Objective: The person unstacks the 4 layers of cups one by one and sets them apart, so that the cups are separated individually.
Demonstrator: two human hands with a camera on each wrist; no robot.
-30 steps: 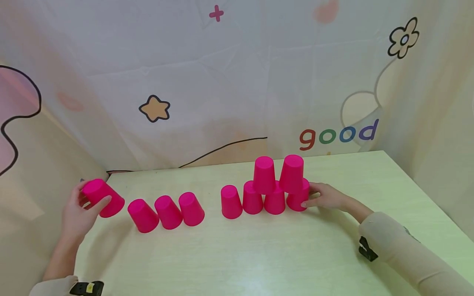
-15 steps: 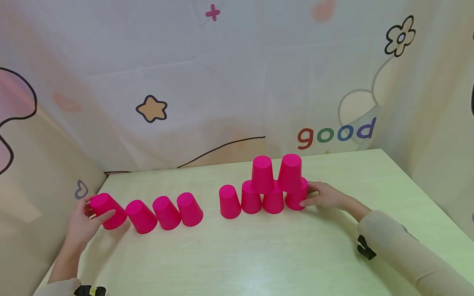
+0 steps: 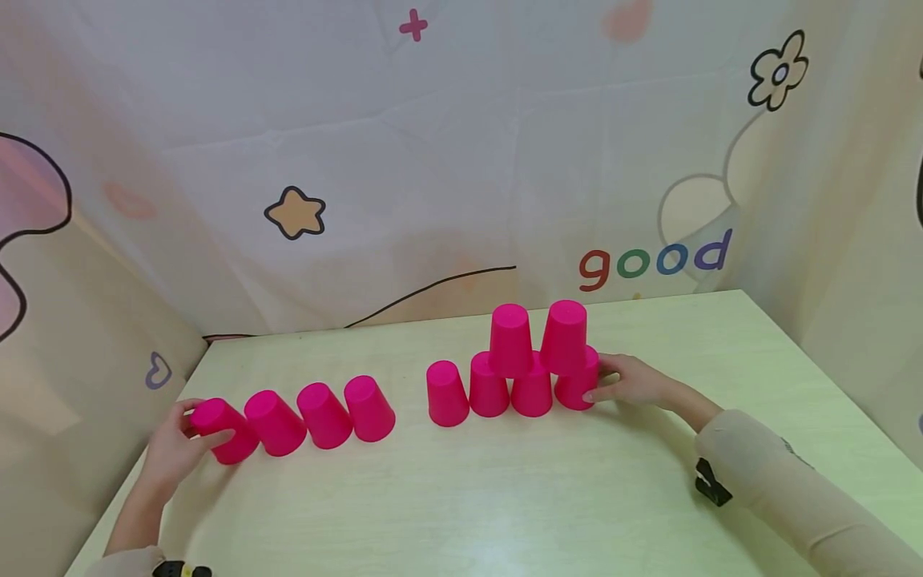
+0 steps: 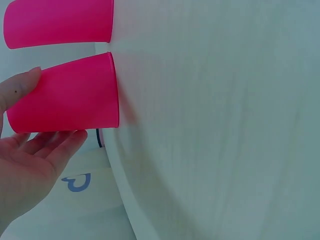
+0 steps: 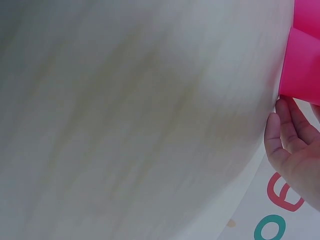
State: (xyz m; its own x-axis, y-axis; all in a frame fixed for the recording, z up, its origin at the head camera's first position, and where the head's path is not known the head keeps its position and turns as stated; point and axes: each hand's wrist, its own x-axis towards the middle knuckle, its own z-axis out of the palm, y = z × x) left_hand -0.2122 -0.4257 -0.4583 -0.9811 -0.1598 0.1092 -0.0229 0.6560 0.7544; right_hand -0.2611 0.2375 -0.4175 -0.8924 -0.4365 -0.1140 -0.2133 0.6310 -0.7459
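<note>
My left hand (image 3: 176, 449) holds a pink upside-down cup (image 3: 234, 437) at the left end of a row, thumb on the near side and fingers behind. In the left wrist view, that cup (image 4: 70, 95) has its rim at the table surface. Three more inverted pink cups, the closest being this cup (image 3: 274, 423), continue the row rightward. My right hand (image 3: 634, 383) grips the rightmost bottom cup (image 3: 574, 391) of a stack, thumb in front. The right wrist view shows its fingers against the cup (image 5: 302, 70) low down. Two cups, including this upper cup (image 3: 566, 336), stand on the bottom row.
A single-level pink cup (image 3: 447, 394) forms the left end of the stack's bottom row. A gap separates it from the left row. Behind the pale table (image 3: 461, 497) hangs a printed curtain (image 3: 433, 160), which also runs along both sides.
My left hand has lowered its cup and moved it right, from above the table to beside the left row. My right hand keeps its place at the stack.
</note>
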